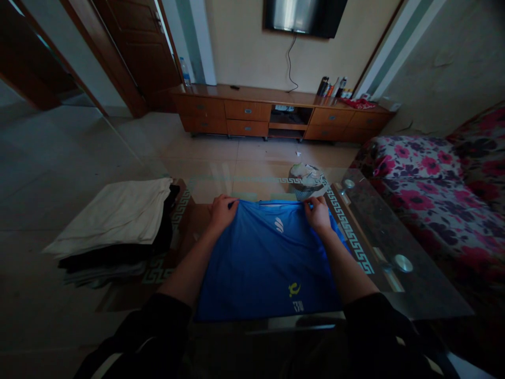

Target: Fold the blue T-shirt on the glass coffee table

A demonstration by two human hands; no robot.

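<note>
A blue shirt (260, 252) lies spread on the glass table, with a white logo near its far edge and yellow and white prints near its close edge. My left hand (223, 211) pinches the shirt's far left corner. At the far right, my right hand (317, 213) grips the same edge between thumb and fingers. The cloth between both hands shows soft wrinkles. To the left sits a stack of folded clothes (114, 216), cream on top with black and grey layers beneath.
The glass table (426, 284) has a patterned border and metal discs. Beyond it, a bin with a plastic liner (305, 176) shows. A floral sofa (418, 158) stands at right. A long wooden cabinet (246, 113) with bottles (331, 87) runs along the wall under a television (305, 16).
</note>
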